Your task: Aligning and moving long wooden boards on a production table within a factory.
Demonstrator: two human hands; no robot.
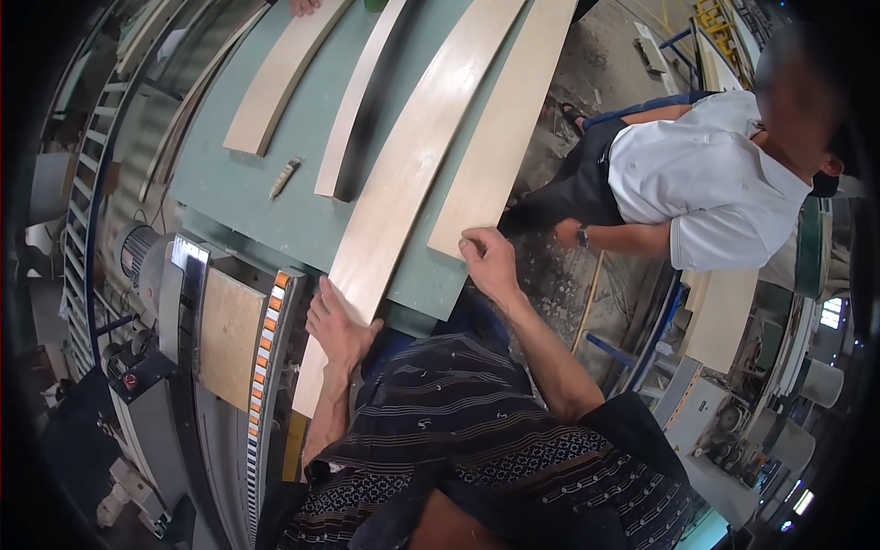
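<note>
A long pale wooden board (417,137) runs away from me across the green tabletop (302,215), its near end hanging past the table's edge. Across its width lies my left hand (341,328), fingers at one edge and thumb at the other, gripping it. To the right, a second pale board (509,128) lies on the table's right side. My right hand (491,264) closes its curled fingers on the near right corner of that board. Further left rest a narrow board on edge (353,119) and a shorter board (275,92).
A small slim object (285,178) lies on the tabletop. Another person's hand (304,6) touches the shorter board's far end. A person in a white shirt (697,174) stands close on the right. A roller strip (266,357) and a motor (142,257) are at left.
</note>
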